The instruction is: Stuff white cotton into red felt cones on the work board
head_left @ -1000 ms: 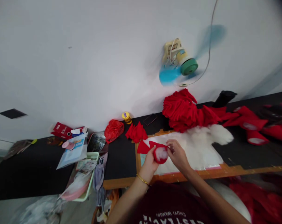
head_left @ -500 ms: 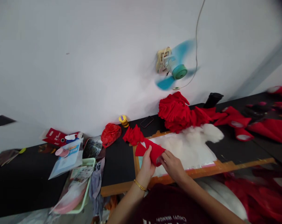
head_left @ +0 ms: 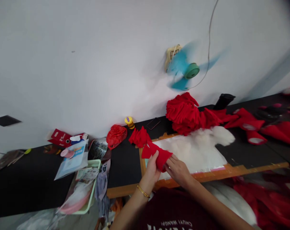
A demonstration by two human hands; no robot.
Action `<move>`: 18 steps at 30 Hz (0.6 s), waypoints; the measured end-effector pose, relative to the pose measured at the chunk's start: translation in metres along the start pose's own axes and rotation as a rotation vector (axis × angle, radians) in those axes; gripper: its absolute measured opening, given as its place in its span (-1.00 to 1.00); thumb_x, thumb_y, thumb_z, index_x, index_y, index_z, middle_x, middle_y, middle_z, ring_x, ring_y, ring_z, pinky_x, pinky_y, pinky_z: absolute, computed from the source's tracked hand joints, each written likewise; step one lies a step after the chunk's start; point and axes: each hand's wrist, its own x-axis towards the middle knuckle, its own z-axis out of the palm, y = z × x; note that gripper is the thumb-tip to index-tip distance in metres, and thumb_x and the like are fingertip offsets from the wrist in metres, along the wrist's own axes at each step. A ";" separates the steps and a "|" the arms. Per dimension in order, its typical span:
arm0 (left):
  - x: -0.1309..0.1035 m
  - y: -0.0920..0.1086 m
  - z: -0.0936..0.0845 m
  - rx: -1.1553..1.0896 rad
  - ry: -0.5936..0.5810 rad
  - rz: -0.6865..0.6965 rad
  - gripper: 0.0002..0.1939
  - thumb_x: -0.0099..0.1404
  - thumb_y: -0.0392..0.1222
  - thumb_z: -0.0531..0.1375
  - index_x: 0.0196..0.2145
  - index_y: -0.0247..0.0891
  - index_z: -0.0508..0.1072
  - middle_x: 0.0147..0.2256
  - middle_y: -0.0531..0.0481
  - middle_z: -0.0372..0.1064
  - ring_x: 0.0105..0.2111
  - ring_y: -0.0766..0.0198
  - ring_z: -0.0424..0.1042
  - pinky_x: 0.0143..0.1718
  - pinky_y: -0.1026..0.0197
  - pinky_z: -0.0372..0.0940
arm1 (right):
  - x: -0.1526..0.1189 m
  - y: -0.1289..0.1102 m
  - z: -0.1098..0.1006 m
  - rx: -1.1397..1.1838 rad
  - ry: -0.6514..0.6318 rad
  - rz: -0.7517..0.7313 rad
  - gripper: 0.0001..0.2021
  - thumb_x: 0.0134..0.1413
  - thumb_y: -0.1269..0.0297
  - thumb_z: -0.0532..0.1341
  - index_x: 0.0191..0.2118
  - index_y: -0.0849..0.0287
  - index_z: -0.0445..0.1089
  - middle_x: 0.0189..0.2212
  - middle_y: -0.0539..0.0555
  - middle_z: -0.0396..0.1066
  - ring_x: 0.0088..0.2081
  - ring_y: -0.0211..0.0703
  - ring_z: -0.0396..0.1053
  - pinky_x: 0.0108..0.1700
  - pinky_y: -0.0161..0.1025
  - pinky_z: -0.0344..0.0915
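Note:
My left hand (head_left: 152,167), with a gold bangle at the wrist, grips a small red fabric piece (head_left: 162,155), its thumb lying on top. The piece flares towards its far left end. My right hand (head_left: 179,171) is closed on the near right edge of the same piece; its fingertips are partly hidden by the cloth. Beneath and beyond the hands, fluffy white stuffing (head_left: 197,145) lies on a white sheet (head_left: 213,161). A small heap of red fabric pieces (head_left: 139,137) sits just past my left hand.
A large red fabric pile (head_left: 183,113) stands against the wall, below a spinning blue fan (head_left: 191,71). Along the back are a phone (head_left: 153,123), a yellow-lidded jar (head_left: 129,122) and a red plastic bag (head_left: 116,136). A green basket (head_left: 88,204) is at left.
The white patch seen on the red fabric piece's far end no longer shows. Both hands keep hold of it, nearly in place. The surroundings have shifted slightly right in view.

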 end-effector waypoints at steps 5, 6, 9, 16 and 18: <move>0.006 0.003 -0.009 -0.061 -0.013 -0.076 -0.65 0.09 -0.08 0.38 -0.23 -0.37 0.51 -0.20 -0.24 0.55 -0.03 -0.02 0.49 0.07 0.04 0.34 | 0.003 0.001 -0.009 0.123 -0.044 0.116 -0.76 0.23 0.46 0.08 -0.05 0.14 0.38 -0.20 0.14 0.51 -0.18 -0.05 0.47 -0.19 -0.15 0.47; 0.007 0.004 -0.010 -0.066 -0.003 -0.088 -0.66 0.09 -0.08 0.38 -0.25 -0.36 0.51 -0.22 -0.22 0.55 -0.05 -0.01 0.50 0.05 0.05 0.35 | 0.003 0.001 -0.012 0.142 -0.009 0.140 -0.76 0.25 0.44 0.08 -0.02 0.13 0.37 -0.16 0.15 0.51 -0.18 -0.07 0.47 -0.18 -0.16 0.47; 0.011 0.006 -0.010 -0.050 0.012 -0.124 -0.68 0.11 -0.05 0.36 -0.27 -0.33 0.51 -0.27 -0.18 0.56 -0.11 0.01 0.52 0.01 0.05 0.38 | 0.007 0.001 -0.018 0.112 0.113 0.162 -0.73 0.31 0.40 0.07 0.05 0.13 0.37 -0.05 0.17 0.49 -0.10 -0.07 0.47 -0.07 -0.15 0.45; 0.009 -0.002 -0.007 0.016 0.017 -0.050 -0.80 0.11 -0.14 0.37 -0.34 -0.27 0.49 -0.36 -0.08 0.54 -0.23 0.12 0.53 -0.02 0.09 0.38 | 0.016 0.001 -0.001 -0.154 -0.033 0.127 -0.76 0.19 0.52 0.08 -0.33 0.15 0.47 -0.40 0.13 0.49 -0.28 -0.02 0.43 -0.27 -0.16 0.45; 0.009 -0.004 -0.008 0.074 0.019 -0.020 -0.84 0.10 -0.21 0.36 -0.34 -0.24 0.50 -0.34 -0.08 0.54 -0.19 0.10 0.53 0.01 0.08 0.36 | 0.012 0.001 0.007 -0.152 -0.047 0.107 -0.76 0.13 0.57 0.08 -0.31 0.17 0.46 -0.37 0.15 0.51 -0.25 0.01 0.44 -0.23 -0.13 0.46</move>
